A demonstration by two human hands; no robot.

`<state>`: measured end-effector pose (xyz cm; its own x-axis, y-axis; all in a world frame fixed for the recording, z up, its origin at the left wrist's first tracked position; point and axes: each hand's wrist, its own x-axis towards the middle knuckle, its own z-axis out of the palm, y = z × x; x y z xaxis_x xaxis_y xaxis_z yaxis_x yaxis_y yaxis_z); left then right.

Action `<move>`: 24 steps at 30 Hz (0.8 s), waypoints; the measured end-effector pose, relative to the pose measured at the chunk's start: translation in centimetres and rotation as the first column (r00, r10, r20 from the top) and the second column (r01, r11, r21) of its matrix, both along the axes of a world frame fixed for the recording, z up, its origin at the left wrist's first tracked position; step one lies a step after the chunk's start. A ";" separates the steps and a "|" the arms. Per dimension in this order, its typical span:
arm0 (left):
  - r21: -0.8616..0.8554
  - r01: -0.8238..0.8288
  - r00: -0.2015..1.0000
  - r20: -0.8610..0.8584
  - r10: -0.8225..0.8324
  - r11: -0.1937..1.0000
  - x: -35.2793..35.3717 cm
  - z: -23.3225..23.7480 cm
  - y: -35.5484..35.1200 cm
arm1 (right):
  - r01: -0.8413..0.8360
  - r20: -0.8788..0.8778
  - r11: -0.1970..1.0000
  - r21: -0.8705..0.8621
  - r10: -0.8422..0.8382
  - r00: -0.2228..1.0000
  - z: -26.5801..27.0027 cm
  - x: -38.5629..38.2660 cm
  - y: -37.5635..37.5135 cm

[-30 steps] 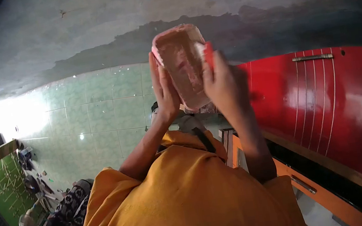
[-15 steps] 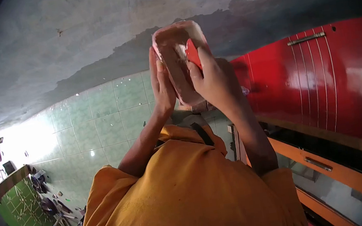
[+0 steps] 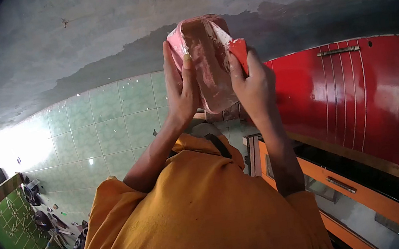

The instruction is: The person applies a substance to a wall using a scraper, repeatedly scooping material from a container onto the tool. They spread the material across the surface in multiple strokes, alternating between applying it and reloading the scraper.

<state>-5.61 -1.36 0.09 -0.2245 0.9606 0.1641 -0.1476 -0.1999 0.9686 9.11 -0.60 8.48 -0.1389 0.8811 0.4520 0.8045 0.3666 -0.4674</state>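
My left hand (image 3: 182, 90) grips a pink plastic tub (image 3: 175, 40) along its left side, the thumb over the rim and the fingers on the outer wall. Brownish wet residue coats the tub's inside, and pale smears mark its rim. My right hand (image 3: 253, 80) is closed around a red scraper (image 3: 238, 47) at the tub's right rim. White paste clings to the scraper's upper edge. Its lower part is hidden by my fingers. The tub is tilted, with its opening facing me.
Ahead is a grey plastered wall (image 3: 110, 30) with a darker damp-looking patch. Green tiles (image 3: 105, 107) with white specks lie below it. At right stand a red cabinet (image 3: 302, 94) and an orange-framed glass unit (image 3: 342, 176). Assorted items and a green surface (image 3: 14, 222) are at lower left.
The scraper has moved from the middle of the tub to its right rim, my right hand going with it. The tub has turned and tilted slightly.
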 end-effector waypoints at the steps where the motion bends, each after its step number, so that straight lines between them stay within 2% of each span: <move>1: 0.003 -0.022 1.000 -0.011 0.022 1.000 0.2 -0.1 -0.1 | -0.002 0.032 0.999 0.040 0.001 1.000 -0.5 -0.1 -0.2; 5: -0.015 -0.042 0.999 -0.032 0.041 0.999 0.7 -0.7 -0.3 | -0.032 -0.028 0.999 -0.016 0.031 0.999 -1.6 1.0 0.4; 8: -0.072 -0.008 1.000 0.029 0.010 0.997 0.7 -0.4 -0.5 | -0.052 0.065 0.995 -0.084 0.058 0.996 -1.8 1.6 0.1; 10: -0.057 -0.027 0.999 0.044 0.030 0.998 1.2 -1.7 -0.3 | -0.066 0.025 0.997 -0.042 0.067 0.997 -2.1 1.7 -0.1; 14: -0.015 0.013 0.991 0.131 -0.011 1.000 1.2 0.8 -0.7 | -0.073 -0.089 0.997 0.038 0.076 0.993 -2.0 1.8 0.1; 17: -0.036 0.050 0.975 0.217 -0.041 0.998 1.5 1.8 -1.1 | -0.087 -0.019 0.987 0.132 0.090 0.996 -1.6 1.7 0.0; 19: -0.057 0.100 0.942 0.326 -0.076 0.993 1.7 1.4 -1.3 | -0.064 0.030 0.996 0.065 0.062 0.998 -1.0 1.9 -0.7; 22: -0.042 0.011 0.987 0.160 -0.004 0.999 2.2 1.8 -1.8 | -0.067 0.054 0.996 0.053 0.065 0.996 -0.7 2.0 -1.4; 24: -0.032 0.018 0.982 0.186 -0.012 0.999 1.9 1.2 -1.9 | -0.072 0.059 0.996 0.049 0.069 0.996 -0.4 1.9 -2.0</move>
<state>-3.67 -3.25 1.27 -0.2340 0.9681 0.0890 -0.3285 -0.1649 0.9300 11.04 -2.57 8.05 -0.2267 0.8445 0.4853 0.8005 0.4453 -0.4010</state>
